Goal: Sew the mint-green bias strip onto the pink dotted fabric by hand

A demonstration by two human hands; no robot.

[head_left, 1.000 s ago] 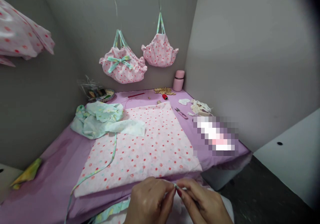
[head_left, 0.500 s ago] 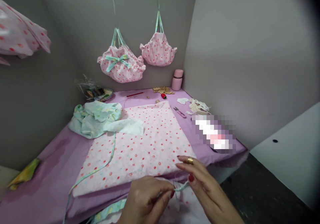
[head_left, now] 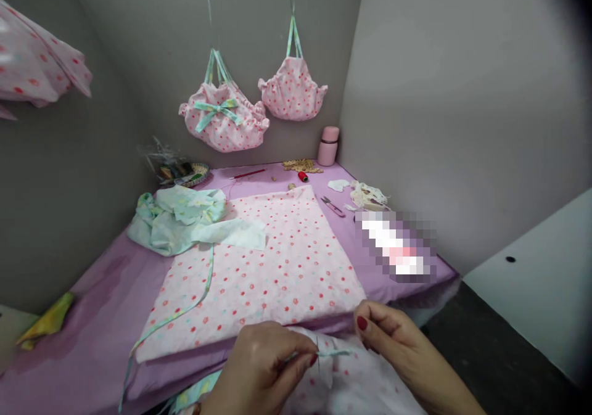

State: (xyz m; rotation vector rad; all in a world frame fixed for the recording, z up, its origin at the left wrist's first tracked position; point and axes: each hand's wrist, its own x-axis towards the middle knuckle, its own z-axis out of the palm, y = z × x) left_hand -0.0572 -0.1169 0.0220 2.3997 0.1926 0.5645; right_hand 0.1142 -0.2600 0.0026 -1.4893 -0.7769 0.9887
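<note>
My left hand pinches a narrow mint-green fabric strip between thumb and forefinger, low in the head view. A thin dark line, like a needle or pin, stands by those fingertips. Beneath the strip hangs a pale pink dotted cloth at the table's front edge. To the right, apart from the strip, my right hand is closed with thumb against curled fingers; whatever it may hold is hidden. A larger pink dotted cloth lies flat just beyond both hands.
Crumpled mint cloth rests at the left on the purple-covered table. Thread snips, a red thread spool, lace and a pink flask are further back. Two pink pouches, one with a bow, hang above.
My right hand has moved right, away from the mint strip, and its spread fingers have curled closed. My left hand keeps its pinch and has shifted slightly left.
</note>
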